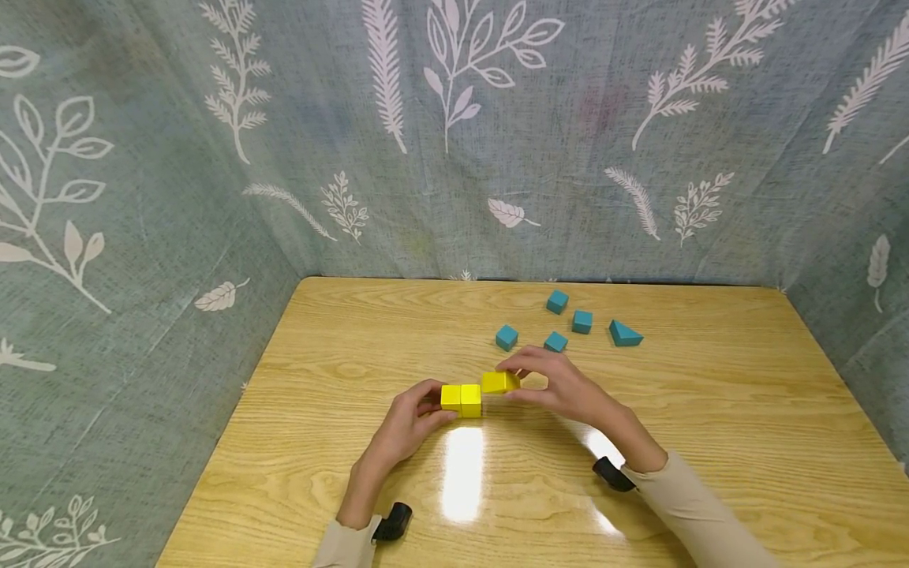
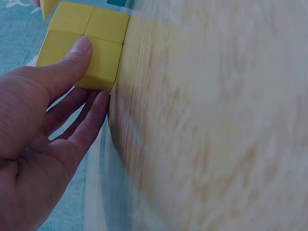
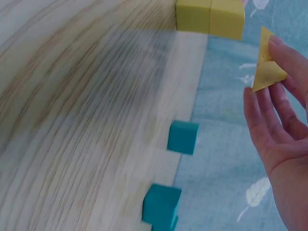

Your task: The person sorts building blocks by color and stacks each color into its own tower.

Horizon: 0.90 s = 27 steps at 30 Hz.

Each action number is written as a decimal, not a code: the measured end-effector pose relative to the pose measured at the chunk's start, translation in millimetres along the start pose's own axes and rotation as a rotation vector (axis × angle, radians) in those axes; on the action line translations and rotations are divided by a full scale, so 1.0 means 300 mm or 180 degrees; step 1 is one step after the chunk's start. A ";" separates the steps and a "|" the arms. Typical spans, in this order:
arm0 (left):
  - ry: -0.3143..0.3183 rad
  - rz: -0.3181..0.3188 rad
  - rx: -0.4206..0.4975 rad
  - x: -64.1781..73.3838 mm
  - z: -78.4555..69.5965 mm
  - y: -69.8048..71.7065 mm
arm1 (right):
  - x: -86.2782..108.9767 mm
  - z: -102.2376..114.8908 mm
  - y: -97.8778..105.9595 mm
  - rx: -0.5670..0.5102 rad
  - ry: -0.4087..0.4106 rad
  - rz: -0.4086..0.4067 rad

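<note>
left hand (image 1: 408,426) has thumb and fingers gripping the left end of the yellow cubes (image 1: 461,401), butted together on the table (image 1: 341,347). i'd guess they're light, stiff and tough, so grab the flat sides. just right of them, the wedge (image 1: 495,383) is pinched by the right hand (image 1: 557,386); probably light too, but the slope could slip. looks-wise, cubes are plain yellow with square faces, wedge's yellow and triangular.
</note>
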State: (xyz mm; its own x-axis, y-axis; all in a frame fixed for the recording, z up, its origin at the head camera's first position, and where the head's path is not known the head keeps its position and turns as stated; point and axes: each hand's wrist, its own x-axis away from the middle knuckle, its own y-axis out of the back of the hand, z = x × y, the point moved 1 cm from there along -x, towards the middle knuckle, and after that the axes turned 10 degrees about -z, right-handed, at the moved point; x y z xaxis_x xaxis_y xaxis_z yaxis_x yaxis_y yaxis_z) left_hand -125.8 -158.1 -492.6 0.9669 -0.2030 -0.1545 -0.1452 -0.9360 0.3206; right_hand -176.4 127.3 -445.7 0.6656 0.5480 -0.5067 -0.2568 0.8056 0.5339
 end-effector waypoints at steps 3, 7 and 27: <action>-0.0049 -0.0007 -0.0011 0.001 0.001 -0.001 | -0.016 0.009 -0.018 -0.0031 -0.0029 0.0051; -0.0052 -0.0027 -0.0028 0.000 0.004 -0.001 | -0.037 0.023 -0.045 -0.0012 -0.0006 0.0075; -0.0007 -0.0001 0.0006 -0.004 0.004 -0.003 | -0.098 0.036 -0.162 -0.0161 0.0123 0.0270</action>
State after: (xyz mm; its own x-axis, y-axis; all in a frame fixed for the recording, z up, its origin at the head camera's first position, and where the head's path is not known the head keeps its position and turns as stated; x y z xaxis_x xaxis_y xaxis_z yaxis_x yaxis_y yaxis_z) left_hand -127.1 -157.2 -493.8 0.9665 -0.2034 -0.1567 -0.1454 -0.9366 0.3188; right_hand -175.9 69.6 -449.6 0.6126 0.6222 -0.4874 -0.3468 0.7657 0.5417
